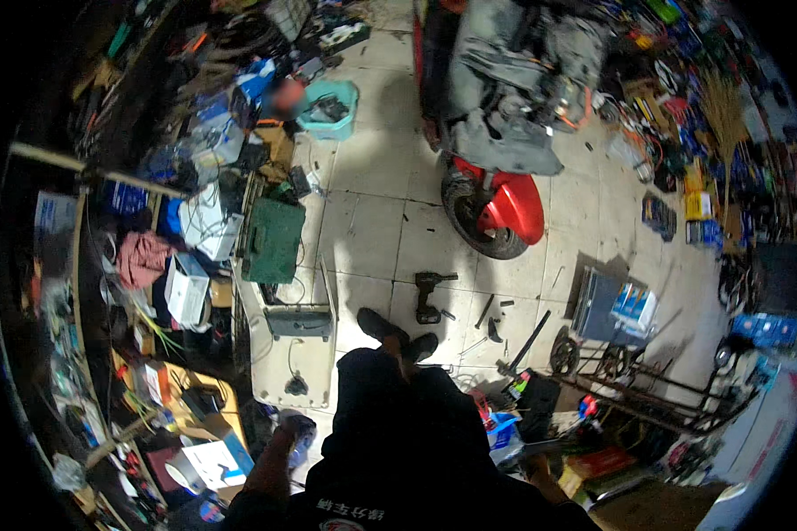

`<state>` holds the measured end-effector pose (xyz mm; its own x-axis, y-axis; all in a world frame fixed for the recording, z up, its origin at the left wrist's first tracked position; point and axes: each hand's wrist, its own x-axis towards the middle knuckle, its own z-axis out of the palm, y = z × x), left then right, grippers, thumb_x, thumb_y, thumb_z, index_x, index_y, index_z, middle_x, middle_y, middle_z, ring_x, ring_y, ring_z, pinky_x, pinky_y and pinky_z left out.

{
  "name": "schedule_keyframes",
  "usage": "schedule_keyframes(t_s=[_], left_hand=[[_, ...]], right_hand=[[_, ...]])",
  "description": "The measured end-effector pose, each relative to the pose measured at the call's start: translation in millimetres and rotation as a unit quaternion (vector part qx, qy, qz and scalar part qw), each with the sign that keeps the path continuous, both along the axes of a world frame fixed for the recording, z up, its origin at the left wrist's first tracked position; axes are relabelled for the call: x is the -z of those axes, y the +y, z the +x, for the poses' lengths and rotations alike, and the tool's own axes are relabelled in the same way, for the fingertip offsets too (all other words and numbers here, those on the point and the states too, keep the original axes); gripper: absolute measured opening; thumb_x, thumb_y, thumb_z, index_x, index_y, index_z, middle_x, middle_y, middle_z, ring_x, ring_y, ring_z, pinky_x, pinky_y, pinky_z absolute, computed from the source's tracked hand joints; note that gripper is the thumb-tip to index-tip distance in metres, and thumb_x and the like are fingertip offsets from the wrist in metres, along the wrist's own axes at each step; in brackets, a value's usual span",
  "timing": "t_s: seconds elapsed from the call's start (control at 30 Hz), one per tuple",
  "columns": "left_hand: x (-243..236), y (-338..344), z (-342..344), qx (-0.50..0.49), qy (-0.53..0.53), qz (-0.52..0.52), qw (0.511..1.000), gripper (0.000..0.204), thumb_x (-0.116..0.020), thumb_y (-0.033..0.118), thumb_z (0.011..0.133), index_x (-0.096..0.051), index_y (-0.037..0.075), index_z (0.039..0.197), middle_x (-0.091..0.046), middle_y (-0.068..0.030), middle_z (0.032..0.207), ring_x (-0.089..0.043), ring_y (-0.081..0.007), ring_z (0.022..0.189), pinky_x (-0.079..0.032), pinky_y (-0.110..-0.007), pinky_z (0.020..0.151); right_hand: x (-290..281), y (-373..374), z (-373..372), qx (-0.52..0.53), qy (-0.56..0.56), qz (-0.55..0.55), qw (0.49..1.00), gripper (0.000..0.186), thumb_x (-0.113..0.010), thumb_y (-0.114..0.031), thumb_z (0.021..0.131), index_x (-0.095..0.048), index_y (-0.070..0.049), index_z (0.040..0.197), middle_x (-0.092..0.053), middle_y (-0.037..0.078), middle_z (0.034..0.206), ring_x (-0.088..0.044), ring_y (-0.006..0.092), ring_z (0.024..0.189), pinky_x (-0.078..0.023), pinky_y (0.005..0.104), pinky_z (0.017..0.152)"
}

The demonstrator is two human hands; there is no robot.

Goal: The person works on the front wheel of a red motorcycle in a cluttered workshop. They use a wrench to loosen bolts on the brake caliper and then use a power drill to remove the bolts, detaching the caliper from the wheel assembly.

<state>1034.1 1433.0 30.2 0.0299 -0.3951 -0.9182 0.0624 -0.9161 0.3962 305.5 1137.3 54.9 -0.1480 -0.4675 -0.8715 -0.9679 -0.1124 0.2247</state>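
Observation:
My left hand (285,434) hangs at my left side, against a bluish, shiny thing (304,440). Blur hides its fingers, so whether it grips that thing is unclear. At my right side, my right hand (535,465) is in shadow over a cluttered spot, its fingers not distinguishable. Below me are my dark shoes (390,327). Just ahead of them a dark cordless drill (428,299) lies on the tiled floor. To its right are a dark rod (484,311) and several small dark pieces.
A partly stripped vehicle with a red fender (515,209) and front wheel (478,232) stands ahead. On the left are a green case (274,241), a teal basin (332,124) and crowded shelves. A wheeled metal frame (655,382) and blue box (633,308) stand right.

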Motion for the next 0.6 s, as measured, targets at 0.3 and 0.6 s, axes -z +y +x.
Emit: schedule_keyframes(t_s=[0.3,0.6], left_hand=[[-9.8,-205.8,83.9,0.462,-0.409,-0.381,0.689,0.016,-0.061,0.016,0.090,-0.070,0.004,0.095,-0.069,-0.0208,0.100,-0.067,-0.0365,0.089,-0.054,-0.046,0.079],[-45.4,-441.6,-68.2,0.307,-0.155,-0.313,0.885,0.040,-0.055,0.024,0.097,-0.057,0.003,0.131,-0.059,-0.0191,0.134,-0.059,-0.0271,0.122,-0.047,-0.037,0.102]], right_hand=[[29.5,73.3,23.8,-0.214,-0.065,-0.075,0.972,0.020,-0.064,-0.029,0.082,-0.074,-0.013,0.078,-0.072,0.013,0.085,-0.069,0.0313,0.079,-0.051,0.0456,0.069],[20.3,118.0,32.5,0.477,-0.045,-0.208,0.852,0.027,-0.060,-0.031,0.092,-0.061,-0.005,0.082,-0.059,0.007,0.064,-0.058,0.0204,0.050,-0.045,0.0360,0.044]])
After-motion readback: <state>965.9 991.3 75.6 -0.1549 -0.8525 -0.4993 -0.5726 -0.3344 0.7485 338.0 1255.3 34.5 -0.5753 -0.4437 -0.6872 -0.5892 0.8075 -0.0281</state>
